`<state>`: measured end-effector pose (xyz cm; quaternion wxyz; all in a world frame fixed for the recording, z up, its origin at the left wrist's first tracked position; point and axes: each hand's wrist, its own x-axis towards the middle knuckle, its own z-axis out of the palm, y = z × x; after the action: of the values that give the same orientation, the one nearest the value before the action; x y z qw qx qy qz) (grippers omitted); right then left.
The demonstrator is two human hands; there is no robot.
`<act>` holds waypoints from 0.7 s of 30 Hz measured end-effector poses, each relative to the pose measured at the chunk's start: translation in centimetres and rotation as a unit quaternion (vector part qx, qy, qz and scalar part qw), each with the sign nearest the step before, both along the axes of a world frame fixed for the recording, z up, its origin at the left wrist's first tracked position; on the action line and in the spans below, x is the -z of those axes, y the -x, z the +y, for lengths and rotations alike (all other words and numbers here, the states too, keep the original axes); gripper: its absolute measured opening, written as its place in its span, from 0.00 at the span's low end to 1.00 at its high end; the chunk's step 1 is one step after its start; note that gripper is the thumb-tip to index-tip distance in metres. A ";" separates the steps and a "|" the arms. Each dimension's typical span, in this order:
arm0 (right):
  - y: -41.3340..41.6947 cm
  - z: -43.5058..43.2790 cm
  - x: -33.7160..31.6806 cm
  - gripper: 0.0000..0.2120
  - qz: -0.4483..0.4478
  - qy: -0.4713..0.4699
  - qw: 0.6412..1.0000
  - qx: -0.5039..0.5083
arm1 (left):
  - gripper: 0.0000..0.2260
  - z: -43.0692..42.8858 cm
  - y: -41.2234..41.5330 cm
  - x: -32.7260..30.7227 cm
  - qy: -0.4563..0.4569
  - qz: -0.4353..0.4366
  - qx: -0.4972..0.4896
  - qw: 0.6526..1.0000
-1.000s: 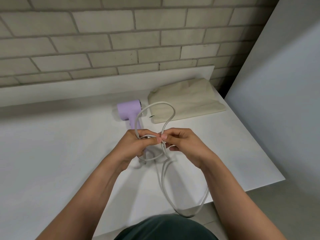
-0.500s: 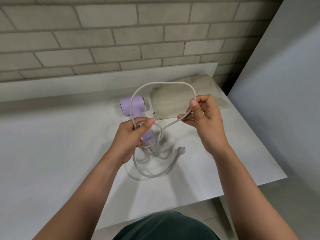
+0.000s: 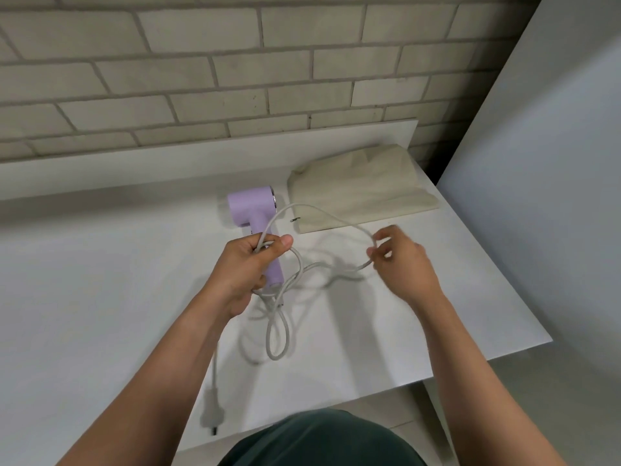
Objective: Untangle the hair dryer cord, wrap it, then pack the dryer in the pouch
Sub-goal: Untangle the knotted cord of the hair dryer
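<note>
Now, cord: a pale grey, round power cord (image 3: 304,206) arcs through the air between both hands. One long loop hangs at 6 o'clock from the left hand (image 3: 247,264), and a single strand runs on to a grey two-pin plug (image 3: 211,413) lying at 7 o'clock near the bench's front edge.
Handling: the cord looks light, limp and a little springy. Its coils may try to open, and the smooth sheath could slide through a loose pinch. The best hold appears to be where the strands bunch, plus a spot further along the free run, not the plug.
Dryer: a lilac plastic hair dryer (image 3: 250,205) lies flat on the white bench (image 3: 100,280) at 12 o'clock from the left hand, its handle running under that hand. It looks rigid and smooth.
Pouch: a beige fabric pouch (image 3: 363,193) lies flat at 2 o'clock from the dryer, close beside it.
Left hand: palm down, forearm reaching in from 7 o'clock, fingers (image 3: 284,243) clenched round several gathered strands. Whether it touches the dryer handle cannot be told.
Right hand (image 3: 400,260): blurred and raised at 3 o'clock, its fingers (image 3: 386,233) pinching the far end of the arc.
Stage: untangling, by the look of it; the cord is not yet wrapped.
</note>
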<state>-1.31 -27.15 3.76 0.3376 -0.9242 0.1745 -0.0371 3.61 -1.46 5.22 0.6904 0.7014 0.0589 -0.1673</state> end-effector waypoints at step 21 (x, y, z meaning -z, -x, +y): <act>0.5 9.5 2.0 0.16 -0.112 -0.283 0.913 -0.270 | 0.17 -2.2 -0.5 -0.7 0.038 0.035 -0.018 0.998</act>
<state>-1.76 -17.60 1.74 0.5996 -0.7916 -0.1178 0.0031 4.06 -3.62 5.94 0.7171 0.6670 0.0894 -0.1811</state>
